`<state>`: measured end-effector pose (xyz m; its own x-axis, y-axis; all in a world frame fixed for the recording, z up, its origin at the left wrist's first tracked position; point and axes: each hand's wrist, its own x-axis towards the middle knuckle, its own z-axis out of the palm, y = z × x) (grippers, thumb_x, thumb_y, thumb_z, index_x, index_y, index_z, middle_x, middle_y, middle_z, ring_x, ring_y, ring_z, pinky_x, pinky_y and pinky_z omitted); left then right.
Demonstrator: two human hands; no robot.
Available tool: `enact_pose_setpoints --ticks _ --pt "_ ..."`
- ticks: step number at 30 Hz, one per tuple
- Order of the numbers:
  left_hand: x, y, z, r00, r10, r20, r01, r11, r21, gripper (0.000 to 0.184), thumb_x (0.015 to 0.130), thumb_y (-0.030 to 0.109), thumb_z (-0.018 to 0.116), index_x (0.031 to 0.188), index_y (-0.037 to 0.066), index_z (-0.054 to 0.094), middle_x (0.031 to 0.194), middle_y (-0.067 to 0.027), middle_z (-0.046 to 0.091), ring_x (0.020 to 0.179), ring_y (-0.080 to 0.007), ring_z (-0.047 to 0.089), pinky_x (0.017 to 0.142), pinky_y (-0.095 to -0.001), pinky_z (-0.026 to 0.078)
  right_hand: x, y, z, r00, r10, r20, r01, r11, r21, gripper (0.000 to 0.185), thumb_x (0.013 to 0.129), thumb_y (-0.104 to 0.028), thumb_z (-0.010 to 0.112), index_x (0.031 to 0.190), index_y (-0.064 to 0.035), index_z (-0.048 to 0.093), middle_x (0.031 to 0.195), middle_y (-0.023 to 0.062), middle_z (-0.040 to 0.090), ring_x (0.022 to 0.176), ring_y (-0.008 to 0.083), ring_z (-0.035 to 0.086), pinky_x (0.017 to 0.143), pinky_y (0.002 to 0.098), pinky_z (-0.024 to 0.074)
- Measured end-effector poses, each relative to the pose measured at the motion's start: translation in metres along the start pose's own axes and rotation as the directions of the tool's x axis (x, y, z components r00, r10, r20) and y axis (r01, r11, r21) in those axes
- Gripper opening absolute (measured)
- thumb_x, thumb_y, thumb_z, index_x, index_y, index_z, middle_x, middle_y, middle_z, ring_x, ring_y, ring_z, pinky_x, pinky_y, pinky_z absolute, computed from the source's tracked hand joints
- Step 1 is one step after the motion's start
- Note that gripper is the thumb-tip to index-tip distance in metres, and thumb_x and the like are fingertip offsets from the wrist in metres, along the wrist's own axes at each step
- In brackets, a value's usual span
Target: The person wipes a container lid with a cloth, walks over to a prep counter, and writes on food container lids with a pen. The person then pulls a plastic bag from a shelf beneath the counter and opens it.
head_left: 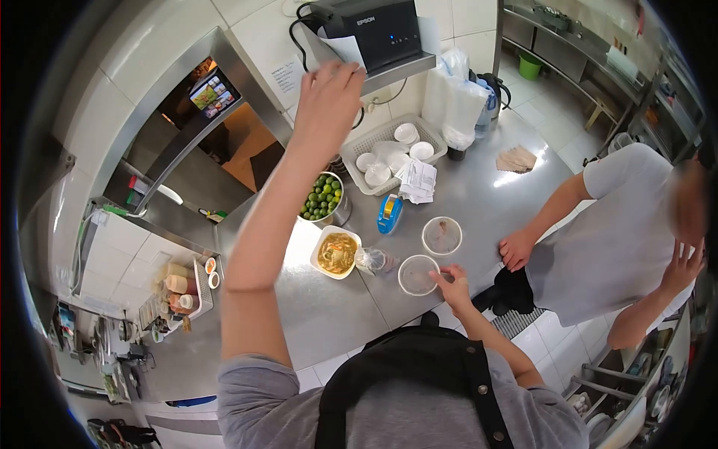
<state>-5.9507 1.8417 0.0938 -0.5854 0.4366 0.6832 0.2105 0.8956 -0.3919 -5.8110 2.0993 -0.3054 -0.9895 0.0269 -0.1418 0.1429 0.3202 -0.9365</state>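
Note:
My left hand [329, 93] is raised at the front of the black printer [378, 34], its fingers bent near a white paper [345, 51]; whether they grip it is unclear. My right hand [453, 288] has thumb and fingers at the rim of a round lidded tub [419, 275] on the steel counter. A second round tub [442, 236] stands just behind it. To the left, a white bowl [317, 263] holds yellow food, beside a clear plastic bag [374, 260]. A blue tape dispenser [390, 214] stands behind these.
A metal pot of limes [321, 199] and a grey basket of white cups [359, 179] stand at the back, with papers [418, 181] at the basket's edge. A folded cloth [516, 159] lies farther right. Another person [613, 239] stands at the counter's right side, one hand on its edge.

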Motion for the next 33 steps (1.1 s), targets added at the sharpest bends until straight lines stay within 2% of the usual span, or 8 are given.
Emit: enact_pose_setpoints --ticks 6,14,19,21,27,29,31,33 --pt "0.036 -0.015 0.021 0.908 0.094 0.407 -0.249 0.904 0.346 0.020 0.076 0.024 0.070 0.086 0.007 0.070 0.090 -0.0017 0.065 0.099 -0.0190 0.054 0.094 -0.0426 0.036 -0.001 0.013 -0.039 0.973 0.200 0.113 -0.222 0.947 0.233 0.032 0.084 -0.027 0.073 0.108 -0.0059 0.066 0.108 0.0072 0.059 0.091 0.0139 0.053 0.079 0.0281 0.0448" --pt "0.021 0.017 -0.007 0.956 0.292 -0.020 -0.285 0.946 0.151 0.014 0.076 0.015 0.065 0.088 0.009 0.066 0.098 -0.0035 0.063 0.103 -0.0187 0.056 0.090 -0.0430 0.037 -0.001 -0.012 -0.091 0.993 0.114 -0.031 -0.103 0.965 0.242 0.020 0.087 -0.013 0.068 0.104 -0.0029 0.064 0.090 0.0005 0.063 0.080 0.0096 0.056 0.075 0.0244 0.0438" --pt "-0.018 0.100 -0.048 0.910 0.302 -0.284 -0.379 0.884 -0.275 0.021 0.077 0.022 0.068 0.094 0.012 0.062 0.115 -0.0065 0.059 0.111 -0.0217 0.054 0.088 -0.0438 0.037 0.003 -0.169 -0.118 0.955 -0.294 -0.047 0.296 0.919 0.259 0.032 0.085 0.000 0.065 0.115 0.0001 0.057 0.102 0.0055 0.060 0.090 0.0112 0.054 0.078 0.0249 0.0450" --pt "-0.033 0.131 -0.062 0.936 0.289 -0.202 -0.352 0.801 -0.485 0.024 0.076 0.022 0.070 0.096 0.011 0.063 0.120 -0.0070 0.057 0.112 -0.0236 0.053 0.088 -0.0433 0.036 -0.012 -0.240 -0.111 0.756 -0.643 -0.125 0.651 0.715 0.255 0.031 0.081 -0.001 0.070 0.111 -0.0011 0.061 0.100 0.0085 0.060 0.084 0.0125 0.057 0.071 0.0247 0.0463" --pt "-0.061 0.147 -0.054 0.986 -0.161 -0.039 0.057 0.552 -0.832 0.052 0.081 0.023 0.070 0.126 0.004 0.053 0.135 -0.0173 0.044 0.124 -0.0349 0.042 0.099 -0.0470 0.035 0.014 -0.281 -0.089 0.732 -0.681 0.008 0.619 0.670 0.410 0.018 0.082 0.004 0.065 0.100 -0.0004 0.063 0.099 0.0104 0.058 0.088 0.0192 0.058 0.076 0.0308 0.0474" --pt "-0.075 0.138 -0.047 0.979 -0.196 0.046 0.135 0.466 -0.874 0.061 0.083 0.021 0.070 0.135 0.002 0.044 0.139 -0.0200 0.039 0.126 -0.0378 0.038 0.101 -0.0467 0.034 0.052 -0.294 -0.104 0.357 -0.886 -0.295 0.891 0.418 -0.177 0.012 0.084 0.004 0.063 0.095 -0.0008 0.064 0.095 0.0093 0.056 0.092 0.0209 0.057 0.080 0.0338 0.0460" --pt "-0.089 0.135 -0.044 0.973 -0.214 0.093 0.184 0.458 -0.870 0.058 0.089 0.016 0.063 0.138 -0.002 0.037 0.139 -0.0241 0.039 0.126 -0.0394 0.041 0.105 -0.0451 0.034 0.072 -0.298 -0.114 0.364 -0.684 -0.632 0.739 0.625 -0.250 0.012 0.085 0.004 0.061 0.095 -0.0013 0.065 0.092 0.0084 0.055 0.095 0.0214 0.055 0.083 0.0338 0.0445" --pt "-0.099 0.138 -0.039 0.965 -0.218 0.144 0.226 0.418 -0.880 0.057 0.089 0.013 0.062 0.138 -0.002 0.037 0.141 -0.0239 0.037 0.128 -0.0399 0.039 0.105 -0.0453 0.033 0.068 -0.294 -0.115 0.416 -0.701 -0.579 0.779 0.603 -0.171 0.013 0.086 0.003 0.060 0.097 -0.0012 0.065 0.092 0.0087 0.055 0.094 0.0218 0.055 0.084 0.0332 0.0444"
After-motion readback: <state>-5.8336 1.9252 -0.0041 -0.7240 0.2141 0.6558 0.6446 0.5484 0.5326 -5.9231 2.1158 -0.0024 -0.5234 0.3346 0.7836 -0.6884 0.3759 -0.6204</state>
